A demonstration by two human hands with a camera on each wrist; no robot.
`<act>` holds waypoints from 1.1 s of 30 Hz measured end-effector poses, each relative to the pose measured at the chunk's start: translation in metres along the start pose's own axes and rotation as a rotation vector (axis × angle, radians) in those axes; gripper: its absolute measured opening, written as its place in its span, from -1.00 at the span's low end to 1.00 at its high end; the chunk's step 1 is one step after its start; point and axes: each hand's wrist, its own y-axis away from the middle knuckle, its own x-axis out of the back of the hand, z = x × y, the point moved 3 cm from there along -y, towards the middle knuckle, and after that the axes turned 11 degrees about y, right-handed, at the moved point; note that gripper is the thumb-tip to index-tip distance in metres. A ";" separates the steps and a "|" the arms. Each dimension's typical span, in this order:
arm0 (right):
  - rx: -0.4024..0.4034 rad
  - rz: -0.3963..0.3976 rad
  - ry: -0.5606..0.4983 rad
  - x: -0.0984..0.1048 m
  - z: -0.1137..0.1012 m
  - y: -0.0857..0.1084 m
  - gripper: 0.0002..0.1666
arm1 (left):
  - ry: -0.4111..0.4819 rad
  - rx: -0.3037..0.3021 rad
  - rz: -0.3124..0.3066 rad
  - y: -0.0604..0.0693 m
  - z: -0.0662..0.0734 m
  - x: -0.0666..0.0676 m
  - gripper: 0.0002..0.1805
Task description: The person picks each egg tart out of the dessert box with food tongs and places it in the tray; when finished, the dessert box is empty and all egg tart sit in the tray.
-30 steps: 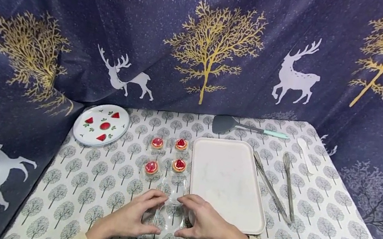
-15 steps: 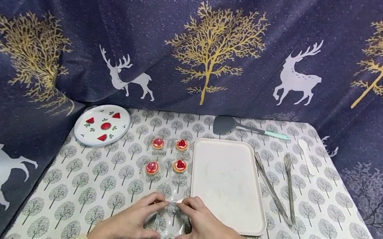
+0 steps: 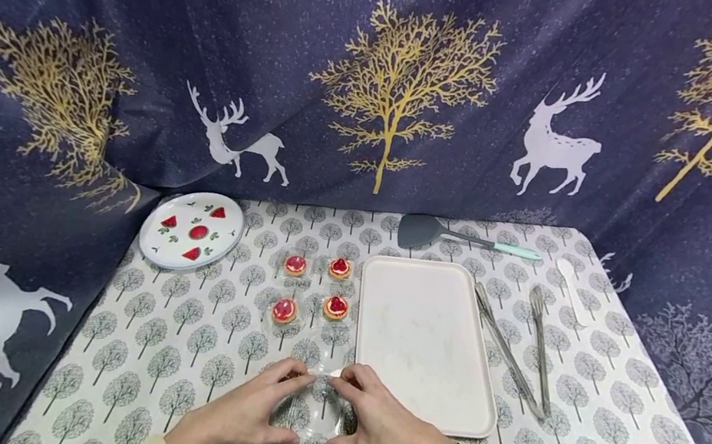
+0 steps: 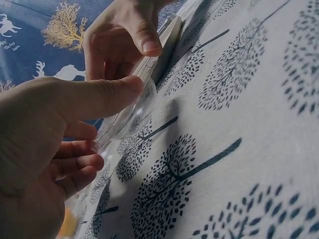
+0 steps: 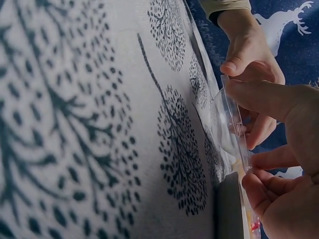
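A clear plastic package (image 3: 321, 422), see-through with a rounded hollow, is held between both hands near the front of the table. My left hand (image 3: 253, 407) pinches its left edge, thumb nearer me and fingers on the far side. From the right, my right hand (image 3: 376, 423) grips the opposite edge the same way. In the right wrist view the thin rim of the plastic package (image 5: 234, 124) runs between thumb and fingers. Just beyond the hands, red-topped tarts (image 3: 284, 311) lie in clear packs in two rows. Glare makes the package's outline hard to follow.
A white tray (image 3: 428, 342) stands close to the right hand. Right of it lie metal tongs (image 3: 513, 355) and a white spoon (image 3: 571, 291). A grey spatula (image 3: 420, 232) lies at the back, and a watermelon-patterned plate (image 3: 186, 253) sits back left.
Both hands have shifted slightly toward me and their upper fingertips have come closer together over the clear package. The tarts, tray and utensils stay where they were.
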 end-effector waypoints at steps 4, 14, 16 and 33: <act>0.007 0.001 0.014 0.001 0.001 0.000 0.04 | -0.001 0.011 -0.007 -0.002 -0.001 0.000 -0.05; 0.026 -0.005 0.035 0.000 0.002 0.000 0.07 | -0.009 0.034 -0.015 -0.001 -0.001 0.001 -0.05; 0.029 -0.012 0.028 0.001 0.002 0.000 0.08 | -0.016 0.033 -0.013 -0.001 0.000 0.001 -0.05; 0.015 0.044 -0.162 0.038 0.020 -0.029 -0.35 | -0.051 -0.139 0.138 -0.009 -0.007 0.034 -0.29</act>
